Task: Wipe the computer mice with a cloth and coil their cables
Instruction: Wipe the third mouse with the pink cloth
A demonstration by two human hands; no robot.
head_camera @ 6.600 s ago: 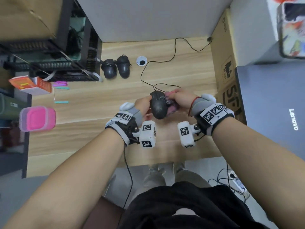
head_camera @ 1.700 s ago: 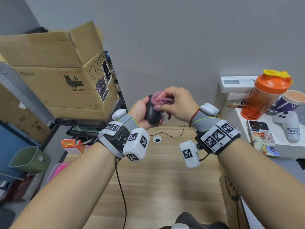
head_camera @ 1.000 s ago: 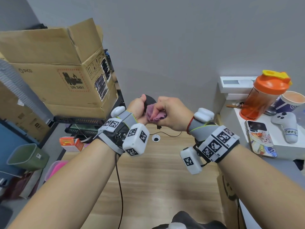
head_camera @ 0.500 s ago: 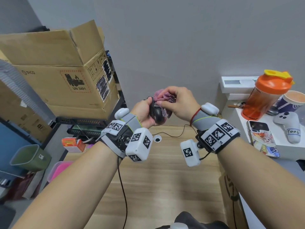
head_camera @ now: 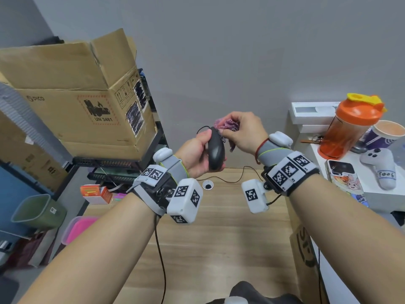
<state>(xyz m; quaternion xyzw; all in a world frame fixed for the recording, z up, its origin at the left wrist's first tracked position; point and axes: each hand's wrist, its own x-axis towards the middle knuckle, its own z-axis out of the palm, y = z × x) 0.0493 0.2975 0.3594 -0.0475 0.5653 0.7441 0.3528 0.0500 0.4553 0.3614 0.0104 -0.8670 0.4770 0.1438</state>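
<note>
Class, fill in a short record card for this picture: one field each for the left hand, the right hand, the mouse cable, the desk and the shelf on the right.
left hand: holds the black mouse upright above the desk
right hand: presses a pink cloth to the mouse's top
cable: uncoiled, trailing over the desk
desk: wooden, with a round cable hole
shelf on the right: orange shaker bottle, paper cup, white controller

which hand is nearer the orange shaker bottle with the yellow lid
Right. The right hand, gripping a pink cloth, is raised just left of the orange shaker bottle; the left hand, holding the black mouse, is farther left.
</note>
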